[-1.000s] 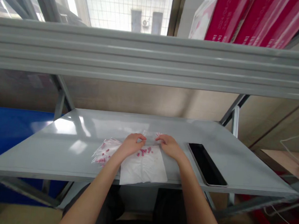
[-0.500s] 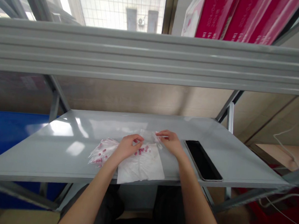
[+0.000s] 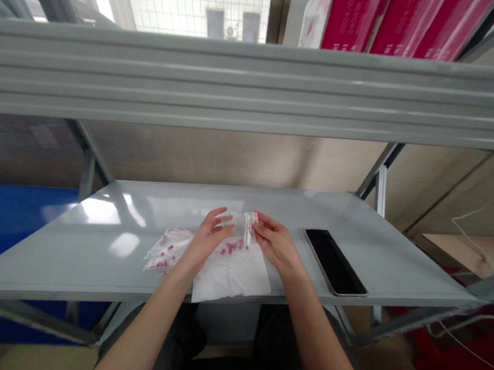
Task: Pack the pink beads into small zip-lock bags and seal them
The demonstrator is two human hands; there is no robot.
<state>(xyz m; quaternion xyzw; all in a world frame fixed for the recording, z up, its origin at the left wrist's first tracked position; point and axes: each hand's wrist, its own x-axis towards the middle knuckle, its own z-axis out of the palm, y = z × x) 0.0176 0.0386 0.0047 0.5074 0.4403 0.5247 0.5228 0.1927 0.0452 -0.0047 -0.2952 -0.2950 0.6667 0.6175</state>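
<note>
- In the head view, we see the small clear bag (image 3: 244, 223) between our hands, above the far edge of the white sheet (image 3: 233, 278), its right edge at our right hand's fingertips.
- Our right hand (image 3: 279, 247) pinches that edge between thumb and fingers.
- Our left hand (image 3: 206, 237) has its fingers spread, thumb beside the bag's left edge; we cannot tell whether it touches.
- Against half a second ago, our left fingers stand wider apart, and the bag's striped white band shows more clearly.
- We count one sheet, one dark tablet (image 3: 335, 263) right of our right arm, and roughly ten red pellets (image 3: 229, 250) on the sheet.
- Left of the sheet, the filled bags (image 3: 168, 252) overlap on the surface (image 3: 96, 247), too tangled to count.
</note>
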